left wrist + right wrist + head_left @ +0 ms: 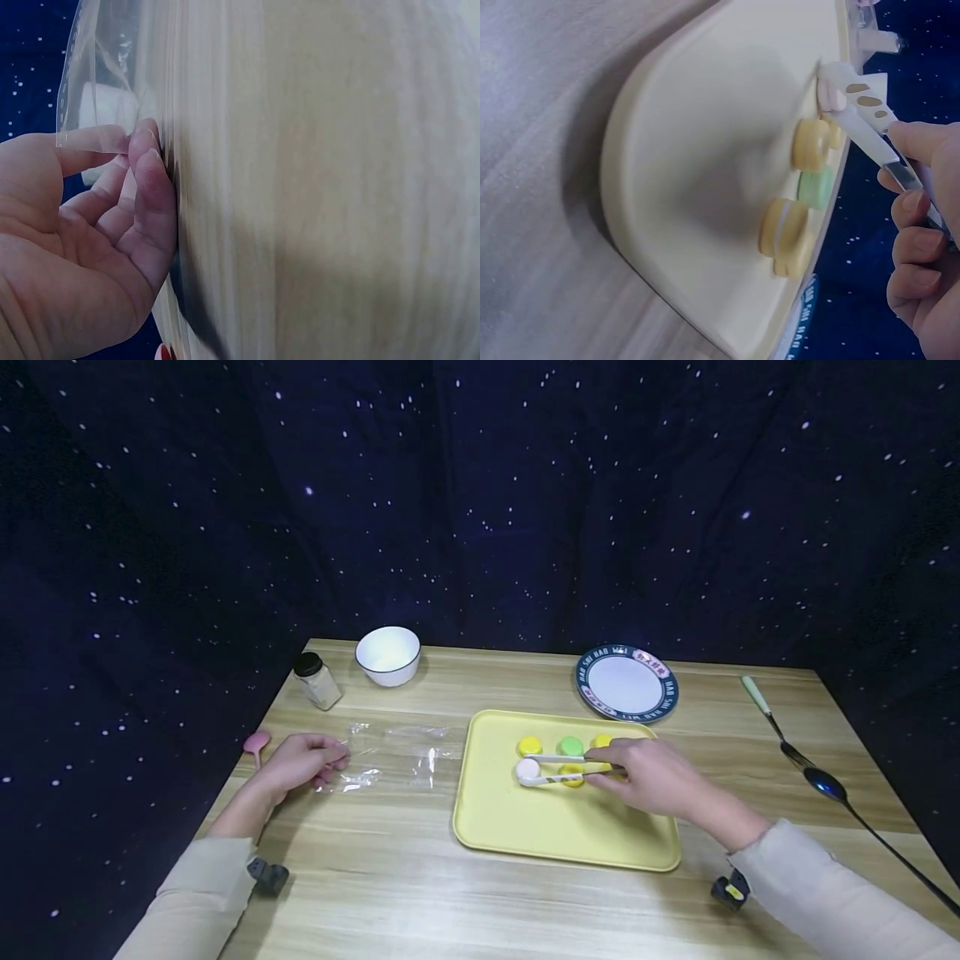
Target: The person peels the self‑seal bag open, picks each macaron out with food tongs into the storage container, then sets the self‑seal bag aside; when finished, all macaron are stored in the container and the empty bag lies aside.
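My left hand (300, 764) pinches the near edge of a clear plastic bag (420, 760) that lies on the table; in the left wrist view its film (97, 67) covers the index finger. Over a yellow tray (495, 827), my right hand (652, 777) grips white-tipped tongs (555, 759). A pale pink macaron (527, 769) sits between the tong tips, seen also in the right wrist view beside the tongs (866, 139). Yellow macarons (529, 745) and a green macaron (571, 746) lie on the tray, partly hidden by my right hand and the tongs.
Behind the bag stand a white bowl (388, 660) and a black-lidded jar (318, 682). A pink spoon (257, 742) lies beyond my left wrist. A blue-rimmed plate (628, 683) sits behind the tray. At right lie a green-handled fork (757, 695) and a dark spoon (825, 783).
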`<state>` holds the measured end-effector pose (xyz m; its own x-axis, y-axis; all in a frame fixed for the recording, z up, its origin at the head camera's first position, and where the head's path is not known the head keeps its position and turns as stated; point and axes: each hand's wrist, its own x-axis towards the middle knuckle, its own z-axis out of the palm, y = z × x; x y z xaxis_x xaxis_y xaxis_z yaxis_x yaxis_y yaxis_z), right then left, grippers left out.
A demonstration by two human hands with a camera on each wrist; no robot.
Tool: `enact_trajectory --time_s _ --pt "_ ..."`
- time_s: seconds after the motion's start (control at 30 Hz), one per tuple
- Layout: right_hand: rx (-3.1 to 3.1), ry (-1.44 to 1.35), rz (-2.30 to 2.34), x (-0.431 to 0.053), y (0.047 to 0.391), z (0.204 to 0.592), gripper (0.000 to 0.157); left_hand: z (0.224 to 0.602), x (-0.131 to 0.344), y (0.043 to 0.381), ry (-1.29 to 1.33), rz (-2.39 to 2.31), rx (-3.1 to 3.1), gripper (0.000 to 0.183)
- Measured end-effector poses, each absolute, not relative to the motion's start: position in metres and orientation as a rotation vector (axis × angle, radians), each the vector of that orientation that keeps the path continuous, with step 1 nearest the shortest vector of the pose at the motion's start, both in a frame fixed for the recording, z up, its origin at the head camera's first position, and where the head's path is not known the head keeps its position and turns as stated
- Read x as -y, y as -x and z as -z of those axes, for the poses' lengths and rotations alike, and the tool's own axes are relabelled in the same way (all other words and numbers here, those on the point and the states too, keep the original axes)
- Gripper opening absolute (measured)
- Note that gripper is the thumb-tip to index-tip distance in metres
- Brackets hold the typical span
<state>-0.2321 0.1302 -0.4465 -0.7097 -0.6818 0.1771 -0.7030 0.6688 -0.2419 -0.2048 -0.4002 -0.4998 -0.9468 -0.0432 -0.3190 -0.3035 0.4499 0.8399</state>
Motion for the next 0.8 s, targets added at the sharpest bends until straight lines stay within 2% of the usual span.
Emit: enact_trajectory --time_s 0.3,0.57,0.8 --pt "2.873 -1.097 -0.683 -0.155 0.233 0.435 0.040 0.500 0.400 0.205 0.304 -1.496 -2.448 0.031" --pt "2.915 -0.651 -0.904 -0.216 0.235 0.447 0.050 0.501 0.402 0.205 0.301 -1.513 -2.438 0.031" --pt "2.970 -0.211 -0.747 -0.268 0.229 0.463 0.063 0.501 0.402 0.205 0.303 -1.506 -2.438 0.033"
